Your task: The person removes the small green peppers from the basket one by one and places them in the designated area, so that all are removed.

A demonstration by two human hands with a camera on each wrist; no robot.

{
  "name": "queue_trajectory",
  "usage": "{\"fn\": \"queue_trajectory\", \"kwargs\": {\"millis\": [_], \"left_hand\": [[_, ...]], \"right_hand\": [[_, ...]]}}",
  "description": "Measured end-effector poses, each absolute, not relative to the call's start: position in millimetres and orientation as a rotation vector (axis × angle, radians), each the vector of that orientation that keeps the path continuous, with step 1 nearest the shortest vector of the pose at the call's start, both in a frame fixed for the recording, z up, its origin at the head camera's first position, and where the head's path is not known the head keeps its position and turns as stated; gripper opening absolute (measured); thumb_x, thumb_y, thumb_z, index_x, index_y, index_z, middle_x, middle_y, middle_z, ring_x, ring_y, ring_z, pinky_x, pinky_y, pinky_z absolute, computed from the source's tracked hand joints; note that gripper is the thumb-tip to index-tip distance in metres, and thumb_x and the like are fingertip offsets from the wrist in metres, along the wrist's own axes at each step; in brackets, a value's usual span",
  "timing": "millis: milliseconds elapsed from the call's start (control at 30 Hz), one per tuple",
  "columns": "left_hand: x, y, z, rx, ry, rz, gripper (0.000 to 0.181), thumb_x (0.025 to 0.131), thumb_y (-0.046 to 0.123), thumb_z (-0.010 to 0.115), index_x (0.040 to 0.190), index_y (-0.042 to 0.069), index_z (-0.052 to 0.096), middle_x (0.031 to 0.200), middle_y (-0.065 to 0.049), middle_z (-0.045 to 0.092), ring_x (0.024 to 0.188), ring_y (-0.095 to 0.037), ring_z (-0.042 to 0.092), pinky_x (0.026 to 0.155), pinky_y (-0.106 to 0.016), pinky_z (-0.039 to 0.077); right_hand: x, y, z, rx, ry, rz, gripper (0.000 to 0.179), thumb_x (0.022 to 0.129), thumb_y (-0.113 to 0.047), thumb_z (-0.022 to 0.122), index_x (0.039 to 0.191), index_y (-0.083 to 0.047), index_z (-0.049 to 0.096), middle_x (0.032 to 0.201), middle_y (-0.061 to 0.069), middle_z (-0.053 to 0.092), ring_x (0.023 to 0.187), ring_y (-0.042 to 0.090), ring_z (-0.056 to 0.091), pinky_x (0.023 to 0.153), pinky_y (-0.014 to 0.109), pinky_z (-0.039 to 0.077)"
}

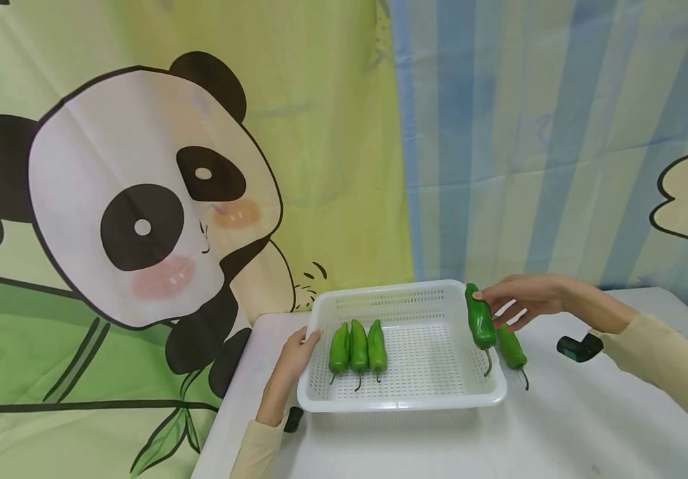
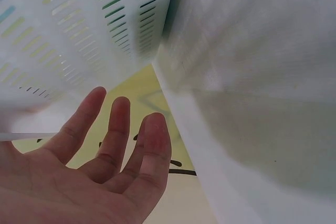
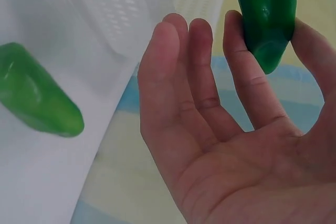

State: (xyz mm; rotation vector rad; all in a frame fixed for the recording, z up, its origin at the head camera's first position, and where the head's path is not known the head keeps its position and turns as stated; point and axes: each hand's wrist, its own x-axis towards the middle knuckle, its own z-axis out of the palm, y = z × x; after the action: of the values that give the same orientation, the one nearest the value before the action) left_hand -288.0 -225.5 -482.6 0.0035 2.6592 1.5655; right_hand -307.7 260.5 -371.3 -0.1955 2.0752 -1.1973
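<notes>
My left hand [image 1: 294, 352] holds the left rim of a white plastic basket [image 1: 400, 404], thumb over the edge; in the left wrist view its other fingers [image 2: 157, 135] spread beside the slotted outer wall. Between thumb and index finger, my right hand [image 1: 532, 296] pinches a glossy green pepper [image 1: 479, 318] by its blunt end, above the basket's right rim, stem pointing down. The right wrist view shows the remaining fingers [image 3: 202, 61] off the pepper. Inside the basket, three green peppers [image 1: 358, 347] lie side by side at the left, stems toward me.
Another green pepper [image 1: 512, 347] lies on the white table [image 1: 559, 412] just right of the basket, below my right hand. Behind the table hangs a printed curtain [image 1: 344, 166] with a panda. Each wrist carries a black device [image 1: 580, 347].
</notes>
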Motion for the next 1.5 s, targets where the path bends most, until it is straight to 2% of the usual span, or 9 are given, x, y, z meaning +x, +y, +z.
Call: {"fn": "queue_trajectory", "kwargs": {"millis": [267,533,700,900,1067,1333,1500], "left_hand": [[-289,-227,-483,0.001,2.65,1.56,0.055,0.105,0.043,0.048,0.149,0.009,0.047,0.11,-0.019,0.07,0.081,-0.021,0.074,0.064,-0.035,0.065],[-290,-227,-484,0.0,2.652,1.568,0.053,0.105,0.041,0.049,0.148,0.01,0.048,0.111,-0.02,0.071,0.082,-0.022,0.074,0.065,-0.035,0.065],[-290,-226,-484,-0.015,2.644,1.566,0.053,0.105,0.041,0.049,0.148,0.01,0.048,0.111,-0.02,0.071,0.082,-0.023,0.074,0.066,-0.036,0.065],[-290,-226,-485,-0.02,2.649,1.556,0.054,0.105,0.042,0.048,0.148,0.01,0.048,0.112,-0.02,0.071,0.082,-0.022,0.074,0.065,-0.036,0.065],[-290,-226,-486,-0.019,2.652,1.555,0.054,0.105,0.042,0.049,0.148,0.01,0.048,0.111,-0.019,0.07,0.082,-0.022,0.074,0.065,-0.036,0.065],[-290,-226,-485,-0.013,2.638,1.576,0.053,0.105,0.042,0.048,0.148,0.011,0.049,0.111,-0.019,0.071,0.082,-0.022,0.074,0.065,-0.036,0.065],[-289,-226,-485,-0.012,2.638,1.579,0.052,0.105,0.041,0.048,0.148,0.011,0.049,0.111,-0.019,0.071,0.081,-0.023,0.074,0.064,-0.035,0.065]], "right_hand": [[-310,287,-380,-0.163,2.112,-1.18,0.044,0.103,-0.046,0.05,0.118,-0.009,0.068,0.12,0.009,0.069,0.111,0.022,0.069,0.091,0.042,0.06],[-318,310,-398,-0.066,2.187,-1.067,0.046,0.1,-0.049,0.056,0.115,-0.007,0.065,0.112,0.01,0.068,0.099,0.021,0.07,0.085,0.04,0.061],[-322,320,-405,-0.068,2.222,-0.991,0.048,0.1,-0.049,0.057,0.12,-0.006,0.065,0.112,0.009,0.069,0.098,0.022,0.07,0.084,0.041,0.062],[-321,329,-409,-0.058,2.261,-0.917,0.057,0.098,-0.05,0.059,0.128,-0.001,0.059,0.113,0.011,0.068,0.101,0.025,0.069,0.082,0.042,0.062],[-318,333,-412,-0.035,2.323,-0.813,0.059,0.096,-0.051,0.061,0.123,0.001,0.059,0.109,0.013,0.067,0.096,0.026,0.068,0.078,0.042,0.061],[-316,329,-420,-0.021,2.413,-0.629,0.051,0.096,-0.049,0.062,0.105,0.001,0.063,0.101,0.018,0.066,0.087,0.029,0.067,0.071,0.039,0.061],[-320,322,-426,-0.004,2.443,-0.603,0.048,0.096,-0.044,0.06,0.104,0.003,0.061,0.1,0.022,0.065,0.088,0.033,0.067,0.071,0.041,0.061]]}}
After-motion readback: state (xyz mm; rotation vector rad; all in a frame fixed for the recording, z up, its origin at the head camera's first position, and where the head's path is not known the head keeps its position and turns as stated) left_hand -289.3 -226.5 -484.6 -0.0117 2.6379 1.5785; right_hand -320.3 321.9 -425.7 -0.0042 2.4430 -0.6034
